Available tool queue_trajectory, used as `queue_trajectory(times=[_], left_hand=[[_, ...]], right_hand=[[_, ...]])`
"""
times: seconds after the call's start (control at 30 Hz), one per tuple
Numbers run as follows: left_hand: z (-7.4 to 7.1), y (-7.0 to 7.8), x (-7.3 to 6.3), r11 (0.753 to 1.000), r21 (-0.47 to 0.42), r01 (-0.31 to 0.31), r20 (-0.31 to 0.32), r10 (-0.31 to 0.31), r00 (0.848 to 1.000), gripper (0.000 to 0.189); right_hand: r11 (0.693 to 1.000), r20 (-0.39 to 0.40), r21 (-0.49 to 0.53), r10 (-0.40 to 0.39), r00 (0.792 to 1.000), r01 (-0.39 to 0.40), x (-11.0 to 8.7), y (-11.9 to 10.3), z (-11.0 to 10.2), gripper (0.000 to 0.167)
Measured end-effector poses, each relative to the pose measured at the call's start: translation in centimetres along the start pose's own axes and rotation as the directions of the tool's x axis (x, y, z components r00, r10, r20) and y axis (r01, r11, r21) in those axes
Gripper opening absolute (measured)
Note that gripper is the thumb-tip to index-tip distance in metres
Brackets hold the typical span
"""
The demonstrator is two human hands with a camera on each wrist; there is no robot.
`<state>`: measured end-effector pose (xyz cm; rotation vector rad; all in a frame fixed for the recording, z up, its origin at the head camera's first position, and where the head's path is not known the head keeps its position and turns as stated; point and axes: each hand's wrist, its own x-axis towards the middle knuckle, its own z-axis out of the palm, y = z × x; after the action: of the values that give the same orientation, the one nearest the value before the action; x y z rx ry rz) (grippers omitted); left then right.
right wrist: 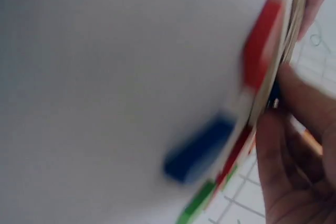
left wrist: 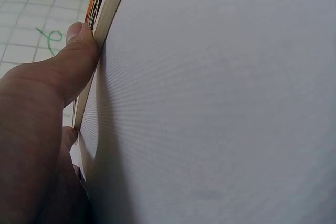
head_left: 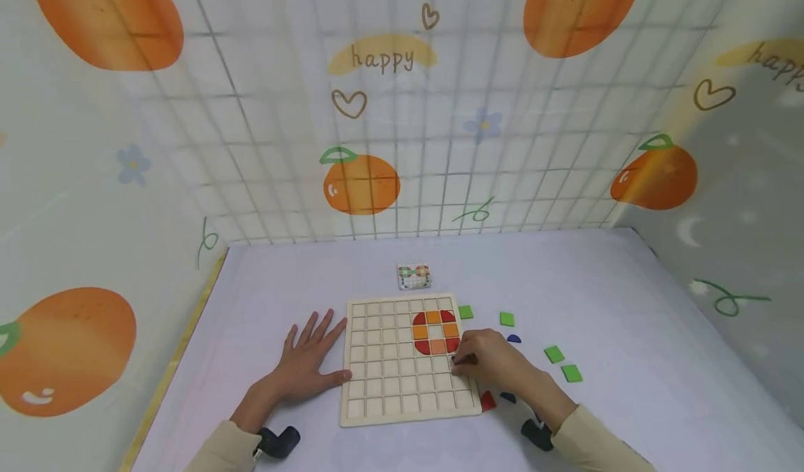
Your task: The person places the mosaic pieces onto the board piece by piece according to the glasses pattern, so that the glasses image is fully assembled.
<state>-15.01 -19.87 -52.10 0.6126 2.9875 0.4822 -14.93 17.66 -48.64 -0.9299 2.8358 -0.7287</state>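
The sleeves lay nearest, at the lower edge. The left hand (head_left: 308,360) rested flat and spread on the worktop (head_left: 628,304), its thumb against the board's (head_left: 383,388) left edge. The right hand (head_left: 493,360) sat at the board's right edge, fingers curled, pinching a small dark piece (head_left: 456,360) just below the red-and-orange ring (head_left: 435,332). Green squares (head_left: 562,364) lay right of the board. Judged best: brace the board, square the piece over its cell, then press it level.

Small patterned card (head_left: 414,276) lies on the counter (head_left: 628,304). Backdrop (head_left: 377,109): grid print with oranges, hearts, flowers, "happy" lettering.
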Motion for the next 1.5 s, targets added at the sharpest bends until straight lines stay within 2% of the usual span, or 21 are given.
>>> queue_trajectory(times=[0.27, 0.47, 0.63, 0.77, 0.9, 0.97, 1.03, 1.13, 1.23, 1.37, 1.5], left_hand=[[-0.2, 0.4, -0.1, 1.000, 0.009, -0.006, 0.001, 0.006, 1.000, 0.098], [-0.3, 0.3, -0.1, 1.000, 0.011, -0.011, -0.023, 0.011, 1.000, 0.097], [0.2, -0.1, 0.1, 1.000, 0.013, -0.006, -0.014, 0.006, 1.000, 0.098], [0.5, -0.3, 0.2, 1.000, 0.013, 0.006, 0.000, -0.006, 1.000, 0.100], [0.4, -0.2, 0.2, 1.000, 0.014, 0.011, 0.016, -0.011, 1.000, 0.101], [0.3, -0.1, 0.2, 1.000, 0.021, 0.012, 0.015, -0.013, 1.000, 0.100], [0.2, 0.0, 0.1, 1.000, 0.016, 0.010, 0.009, -0.010, 1.000, 0.100], [0.1, 0.1, 0.1, 1.000, 0.015, 0.007, 0.000, -0.007, 1.000, 0.099], [0.0, 0.1, 0.1, 1.000, 0.016, 0.009, 0.004, -0.009, 1.000, 0.099], [-0.1, 0.1, 0.0, 1.000, 0.018, 0.011, 0.006, -0.011, 1.000, 0.099], [0.0, 0.0, 0.1, 1.000, 0.017, 0.009, 0.006, -0.009, 1.000, 0.099]], right_hand=[[0.999, 0.070, -0.011, -0.042, 0.997, 0.043, 0.0, 0.7, -0.6, 0.014], [0.998, 0.069, -0.010, -0.062, 0.996, 0.063, 0.4, 0.2, -0.2, 0.015], [0.999, 0.070, 0.011, -0.036, 0.997, 0.035, 0.3, 0.0, -0.3, 0.015], [1.000, 0.040, 0.018, 0.009, 0.999, -0.009, -0.1, 0.8, -0.9, 0.015], [0.989, -0.045, -0.033, 0.144, 0.989, -0.145, -0.7, 2.1, -1.6, 0.015], [0.969, -0.086, -0.054, 0.235, 0.968, -0.240, -1.0, 2.7, -1.9, 0.016], [0.942, -0.129, -0.065, 0.319, 0.939, -0.329, -1.5, 3.1, -2.3, 0.019], [0.904, -0.185, -0.082, 0.401, 0.897, -0.421, -2.4, 3.7, -2.7, 0.024], [0.898, -0.209, -0.079, 0.410, 0.888, -0.433, -3.2, 4.2, -2.8, 0.020], [0.917, -0.212, -0.041, 0.380, 0.900, -0.397, -3.7, 4.5, -2.8, 0.014], [0.915, -0.179, -0.012, 0.395, 0.901, -0.404, -3.7, 4.5, -2.7, 0.015]])
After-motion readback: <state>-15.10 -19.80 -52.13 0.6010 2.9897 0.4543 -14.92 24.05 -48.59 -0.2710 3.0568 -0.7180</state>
